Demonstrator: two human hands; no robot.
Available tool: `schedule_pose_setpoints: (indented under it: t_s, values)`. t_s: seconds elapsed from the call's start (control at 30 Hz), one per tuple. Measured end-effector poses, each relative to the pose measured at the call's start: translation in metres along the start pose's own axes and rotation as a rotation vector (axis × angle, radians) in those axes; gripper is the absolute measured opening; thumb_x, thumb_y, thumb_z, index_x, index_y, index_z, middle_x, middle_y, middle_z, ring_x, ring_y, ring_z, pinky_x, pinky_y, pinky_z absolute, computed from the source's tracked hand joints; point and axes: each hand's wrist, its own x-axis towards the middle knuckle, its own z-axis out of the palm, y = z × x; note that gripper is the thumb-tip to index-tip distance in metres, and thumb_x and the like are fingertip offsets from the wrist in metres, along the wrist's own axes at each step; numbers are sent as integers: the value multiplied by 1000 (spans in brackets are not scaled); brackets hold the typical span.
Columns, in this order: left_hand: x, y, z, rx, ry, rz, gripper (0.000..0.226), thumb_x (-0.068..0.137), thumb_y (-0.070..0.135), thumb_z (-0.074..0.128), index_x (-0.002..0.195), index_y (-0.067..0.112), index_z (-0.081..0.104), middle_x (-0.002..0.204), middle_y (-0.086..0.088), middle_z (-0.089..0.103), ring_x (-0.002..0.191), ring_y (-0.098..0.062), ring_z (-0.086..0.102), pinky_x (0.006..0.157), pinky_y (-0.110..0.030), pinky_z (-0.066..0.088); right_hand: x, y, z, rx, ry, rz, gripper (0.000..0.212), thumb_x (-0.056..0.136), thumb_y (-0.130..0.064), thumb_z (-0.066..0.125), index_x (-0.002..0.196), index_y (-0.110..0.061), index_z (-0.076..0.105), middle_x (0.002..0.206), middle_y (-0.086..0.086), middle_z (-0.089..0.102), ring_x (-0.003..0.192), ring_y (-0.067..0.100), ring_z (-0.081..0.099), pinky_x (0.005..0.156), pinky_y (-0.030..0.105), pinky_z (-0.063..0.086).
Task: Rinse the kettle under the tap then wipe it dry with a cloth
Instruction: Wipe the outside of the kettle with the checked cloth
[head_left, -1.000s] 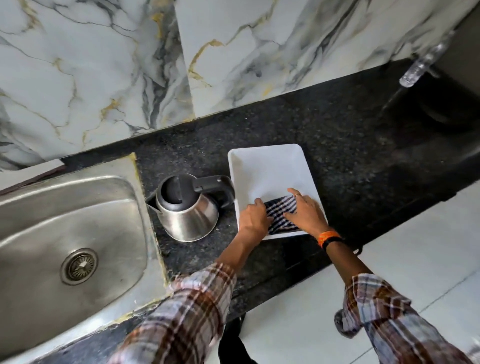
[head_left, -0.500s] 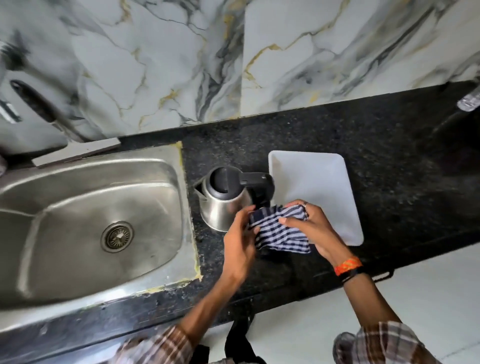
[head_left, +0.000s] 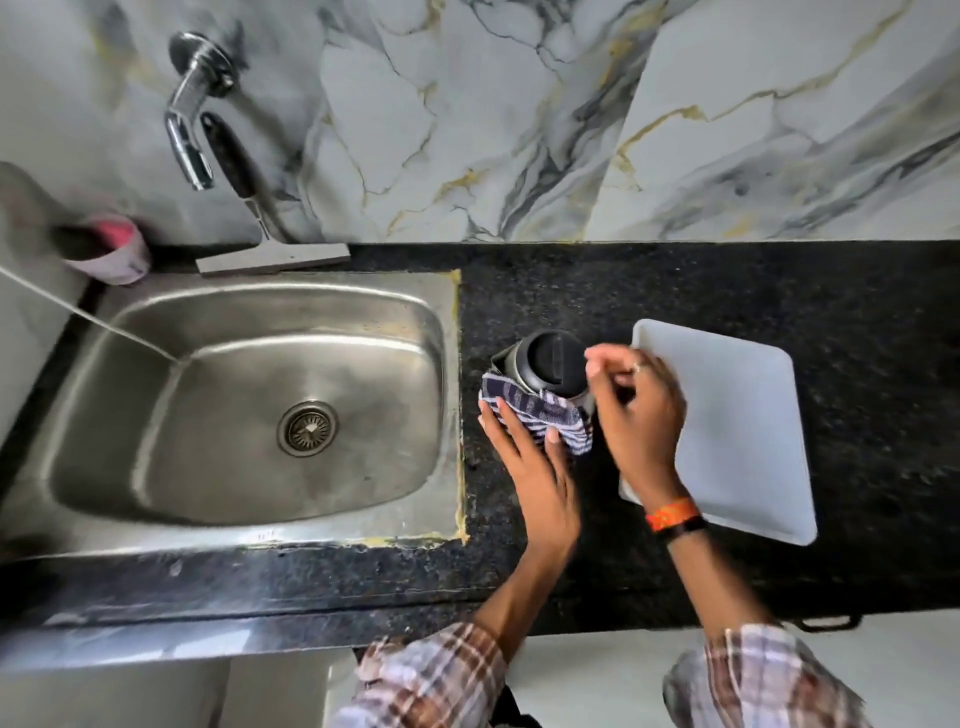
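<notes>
Kettle (head_left: 545, 364) between cloth-pressing left hand (head_left: 540, 478) and right hand (head_left: 641, 410) fingers.

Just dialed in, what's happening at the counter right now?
A person is drying the kettle, which stands on the black counter between the sink and a white tray. The left hand presses a striped cloth against the kettle's near side. The right hand is at the handle side, its grip blurred. The tap shows no water running.
</notes>
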Motion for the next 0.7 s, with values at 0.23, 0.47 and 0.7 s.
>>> schedule_pose_setpoints:
  t_s: [0.23,0.47,0.7]
  values:
    - [-13,-42,20,106,31,-105,76,103,4,44,160,-4,-5,171,-18,-16,162,-30,-3,132,-42,11,47,28,16,-327,-249,-23,32,110,-31,50,125,-24,77,121,2,78,115,27,69,95,38,46]
    - [2,-27,22,65,56,55,81,105,49,37,164,15,-7,171,-2,-24,161,-23,-17,130,-30,-6,48,36,20,-347,-192,-60,32,109,-31,50,122,-24,79,117,0,78,106,26,71,84,36,50]
    - [11,-59,6,63,-31,4,95,96,71,30,162,13,-6,172,-7,-17,159,-7,-16,132,-32,-2,49,41,23,-400,-133,-147,36,104,-35,49,113,-21,81,105,1,80,88,28,73,66,30,43]
